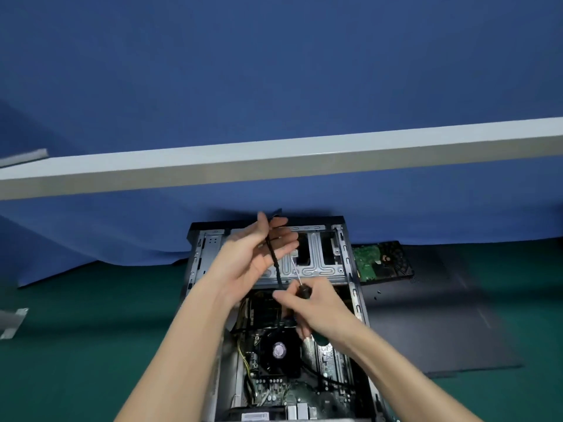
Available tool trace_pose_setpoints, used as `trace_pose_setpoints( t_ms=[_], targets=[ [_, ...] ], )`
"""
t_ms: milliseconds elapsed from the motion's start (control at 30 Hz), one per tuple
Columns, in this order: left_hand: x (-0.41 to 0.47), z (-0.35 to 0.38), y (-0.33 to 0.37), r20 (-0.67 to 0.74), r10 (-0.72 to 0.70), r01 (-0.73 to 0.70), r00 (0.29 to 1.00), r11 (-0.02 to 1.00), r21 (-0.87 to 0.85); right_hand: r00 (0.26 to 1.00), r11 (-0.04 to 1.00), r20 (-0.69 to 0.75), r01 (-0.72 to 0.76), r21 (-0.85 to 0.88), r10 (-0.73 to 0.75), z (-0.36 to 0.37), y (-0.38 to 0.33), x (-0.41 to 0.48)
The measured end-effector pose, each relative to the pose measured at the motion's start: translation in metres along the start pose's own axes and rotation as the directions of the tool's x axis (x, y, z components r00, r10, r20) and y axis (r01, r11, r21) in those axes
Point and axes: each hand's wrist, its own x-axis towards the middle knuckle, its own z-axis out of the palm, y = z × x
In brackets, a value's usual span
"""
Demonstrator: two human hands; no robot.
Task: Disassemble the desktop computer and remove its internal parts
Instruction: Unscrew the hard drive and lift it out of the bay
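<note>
Both forearms reach up from the bottom of the frame and meet over the open case (350, 269) at lower centre. The left hand (256, 260) is raised, palm turned inward, fingers loosely spread, with a black cable (275, 266) running across them; whether the thumb pins the cable is hard to tell. The right hand (313, 303) sits just below and right of it, closed around the dark handle of a screwdriver (300, 284), its thin shaft pointing up toward the metal drive cage. The same hand seems to touch the cable's lower end.

The case lies flat on the green counter (76, 360), side off, showing the motherboard and a round black fan (278, 350) with yellow wires at its left. A hard drive (382, 261) lies board-up just right of the case, resting on a dark panel (441, 315).
</note>
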Motion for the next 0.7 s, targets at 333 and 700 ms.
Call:
trace_pose_setpoints(
  t_ms=[333, 700],
  targets=[
    [-0.008, -0.073, -0.055, -0.336, 0.117, 0.319, 0.935, 0.138, 0.938, 0.927, 0.905, -0.375, 0.135, 0.403, 0.029, -0.046, -0.003, -0.005],
    [0.018, -0.092, -0.12, -0.256, 0.127, 0.282, 0.958, -0.279, 0.918, 0.677, 0.995, -0.736, 0.077, 0.056, -0.011, -0.066, 0.035, 0.018]
  ],
)
